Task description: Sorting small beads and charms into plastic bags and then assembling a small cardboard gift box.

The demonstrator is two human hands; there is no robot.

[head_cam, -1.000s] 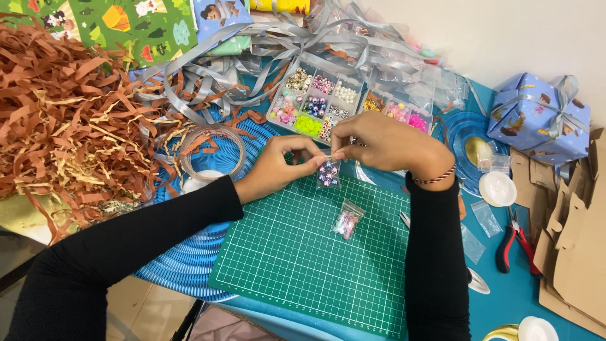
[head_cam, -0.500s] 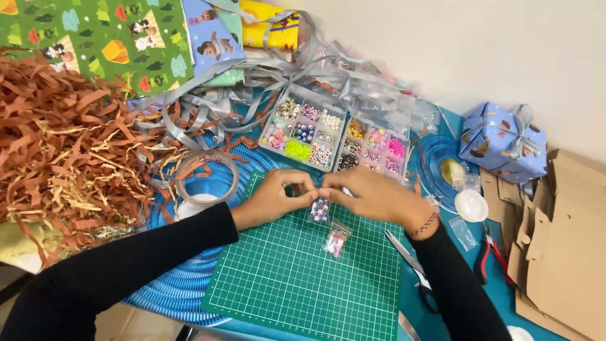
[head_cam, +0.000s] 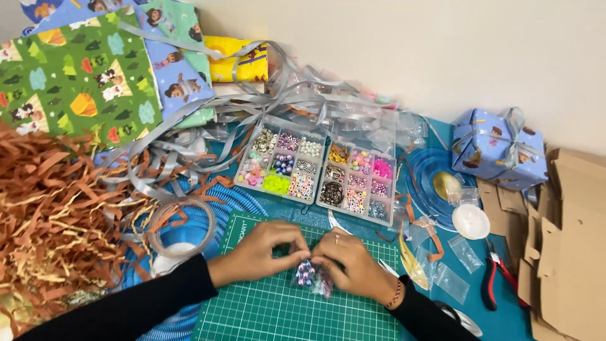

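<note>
Over a green cutting mat (head_cam: 271, 316), the left hand (head_cam: 262, 249) and right hand (head_cam: 353, 265) are now pinching one small clear bag of beads (head_cam: 305, 273) between them, having drawn close above a second bag (head_cam: 323, 287), suggesting bagging is continuing.

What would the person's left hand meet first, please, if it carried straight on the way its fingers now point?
The left hand points rightward, its fingers pinching a small bag of beads above the green cutting mat. Just beyond the bag is the right hand, which holds the same bag, so it would probably meet that hand almost at once.
</note>
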